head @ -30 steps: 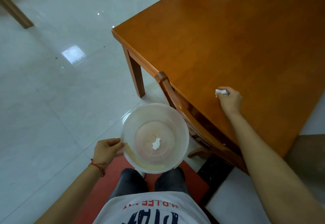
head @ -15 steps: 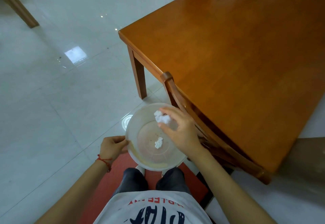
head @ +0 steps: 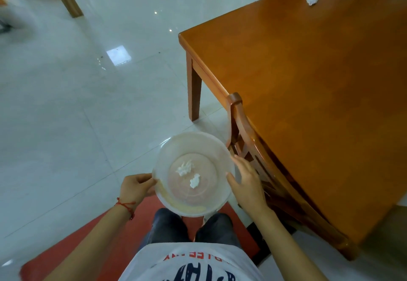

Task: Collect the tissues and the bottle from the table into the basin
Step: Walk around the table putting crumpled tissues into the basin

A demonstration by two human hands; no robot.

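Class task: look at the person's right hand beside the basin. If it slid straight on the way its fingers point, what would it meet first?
Probably the chair back tucked against the table; depth is unclear.

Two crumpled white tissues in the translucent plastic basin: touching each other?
Apart. Head view shows bare basin floor between the upper tissue and lower tissue.

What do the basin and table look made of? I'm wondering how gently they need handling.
The basin looks like thin translucent plastic, matte and slightly cloudy: the floor and red mat show faintly through its wall. The table looks like solid wood with an orange-brown glossy varnish: faint grain and soft sheen show, though veneer can't be ruled out.
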